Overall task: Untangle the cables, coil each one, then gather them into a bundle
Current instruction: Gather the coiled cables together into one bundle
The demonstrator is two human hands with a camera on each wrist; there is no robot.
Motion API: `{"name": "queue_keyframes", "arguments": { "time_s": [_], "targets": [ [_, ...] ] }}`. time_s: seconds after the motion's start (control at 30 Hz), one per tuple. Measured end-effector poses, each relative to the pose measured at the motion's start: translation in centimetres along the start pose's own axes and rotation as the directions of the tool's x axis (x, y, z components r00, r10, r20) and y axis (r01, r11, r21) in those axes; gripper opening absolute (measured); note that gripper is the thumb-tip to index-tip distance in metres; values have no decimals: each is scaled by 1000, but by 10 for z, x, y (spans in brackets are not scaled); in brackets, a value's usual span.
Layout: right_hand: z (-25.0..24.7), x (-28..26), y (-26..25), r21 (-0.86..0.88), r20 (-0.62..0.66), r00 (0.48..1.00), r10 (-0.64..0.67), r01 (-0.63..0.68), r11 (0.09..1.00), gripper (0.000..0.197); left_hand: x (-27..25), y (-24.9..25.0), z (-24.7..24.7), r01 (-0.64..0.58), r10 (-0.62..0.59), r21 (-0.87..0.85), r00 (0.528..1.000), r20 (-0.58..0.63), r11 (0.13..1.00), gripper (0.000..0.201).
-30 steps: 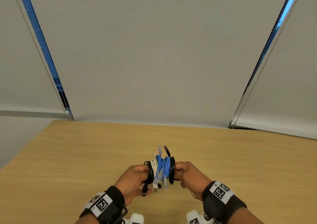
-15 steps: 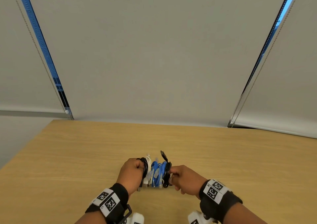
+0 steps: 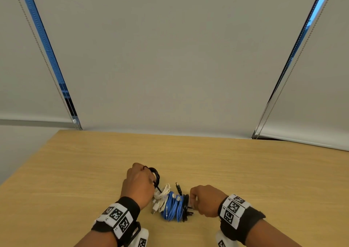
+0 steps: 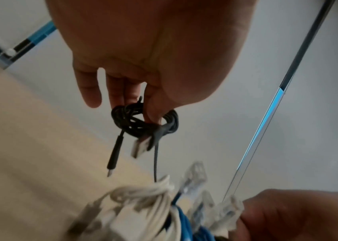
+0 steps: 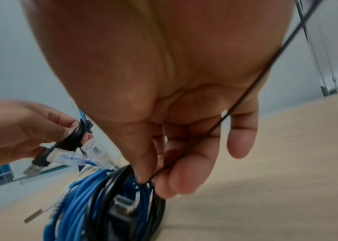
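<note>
Since the earlier frames the bundle has come down onto the worktop (image 3: 245,171), and the left hand (image 3: 138,185) has drawn away from it, taking a small black coil (image 3: 155,175) up and off to the left. The left fingers (image 4: 153,112) are curling round that small black coil (image 4: 143,121), pinching it against the thumb, and its USB plug (image 4: 141,147) and a thinner connector (image 4: 114,154) are hanging down below the hand. A single black strand is running from this coil down toward the white cable coil (image 3: 162,197), which is lying just beside the left wrist.

The blue cable coils (image 3: 172,208) are standing on edge on the worktop between the white coil and a larger black cable coil (image 3: 186,207), all three touching side by side. The right hand (image 3: 206,199) is resting at the right end of the row, its fingers (image 5: 181,177) and thumb closing on a thin black strand at the top of the larger black cable coil (image 5: 106,195). Clear plugs (image 5: 95,150) on the blue cables (image 5: 71,195) are sticking up above the coils. Grey roller blinds (image 3: 170,57) are hanging behind the worktop.
</note>
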State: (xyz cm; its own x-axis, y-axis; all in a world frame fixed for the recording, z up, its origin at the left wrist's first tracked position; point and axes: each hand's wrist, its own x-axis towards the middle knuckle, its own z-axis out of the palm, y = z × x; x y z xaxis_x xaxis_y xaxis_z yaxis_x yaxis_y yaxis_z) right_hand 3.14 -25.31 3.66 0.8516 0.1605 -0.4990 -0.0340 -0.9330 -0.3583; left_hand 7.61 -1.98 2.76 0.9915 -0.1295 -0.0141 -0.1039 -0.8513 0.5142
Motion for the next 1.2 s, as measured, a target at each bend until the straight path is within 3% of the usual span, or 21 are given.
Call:
{"name": "queue_keyframes", "arguments": {
  "time_s": [0.1,0.23,0.3,0.37,0.47,0.57,0.67,0.73,0.8,0.97,1.1,1.2],
  "targets": [
    [-12,-6,1,-80,8,1000,6,-5,997,15,2,1,-9,-38,40,25,994,-99,999,17],
    [-27,-7,1,-104,22,1000,-9,11,994,14,2,5,-14,-85,93,62,986,-135,994,15],
    [-34,-6,4,39,45,999,-18,16,999,15,1,5,-15,-116,121,36,980,-161,993,17],
    [-38,-6,10,304,46,998,-48,32,952,14,3,4,-15,-170,165,-13,969,-184,985,20],
    [-37,-6,18,666,13,991,-132,90,741,9,5,5,-13,-191,159,-246,976,-146,950,25],
    [-27,-1,18,774,-78,982,-175,170,610,11,3,8,-8,-60,73,-569,997,-1,820,24],
    [-15,7,10,677,-257,954,-152,290,677,17,-3,11,1,-53,143,-705,987,69,707,25],
    [-9,11,5,581,-367,922,-123,331,744,15,-4,13,7,-81,185,-726,981,65,683,25],
    [-3,14,2,578,-405,907,-113,350,737,11,-3,16,12,-82,195,-745,979,65,662,24],
    [5,17,-2,567,-489,865,-114,415,712,14,-2,18,21,-60,142,-753,989,44,655,23],
    [6,16,-7,425,-586,792,-172,481,767,18,-2,24,25,-31,79,-780,997,24,624,19],
    [6,17,-11,363,-624,759,-187,493,791,15,-1,27,26,-43,73,-746,997,8,664,19]
  ]
}}
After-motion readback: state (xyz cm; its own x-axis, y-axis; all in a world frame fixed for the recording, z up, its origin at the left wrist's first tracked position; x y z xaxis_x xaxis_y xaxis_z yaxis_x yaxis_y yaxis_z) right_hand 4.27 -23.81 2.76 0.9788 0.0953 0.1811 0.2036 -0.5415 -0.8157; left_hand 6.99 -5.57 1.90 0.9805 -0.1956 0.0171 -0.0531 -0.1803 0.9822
